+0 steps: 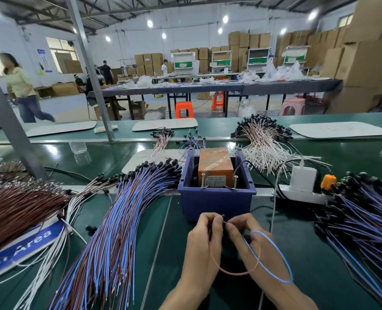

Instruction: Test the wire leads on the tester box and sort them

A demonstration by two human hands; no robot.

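Lead (284, 258), blue and brown strands looping toward us, is pinched at its ends by both grips. Our left grip (204, 238) and right grip (248, 233) are curled tight on it, just before the bin (216, 204). The tester (215, 166) sits inside the bin. Left bundle (122, 220) and right bundle (364, 220) lie on the counter (308, 265).
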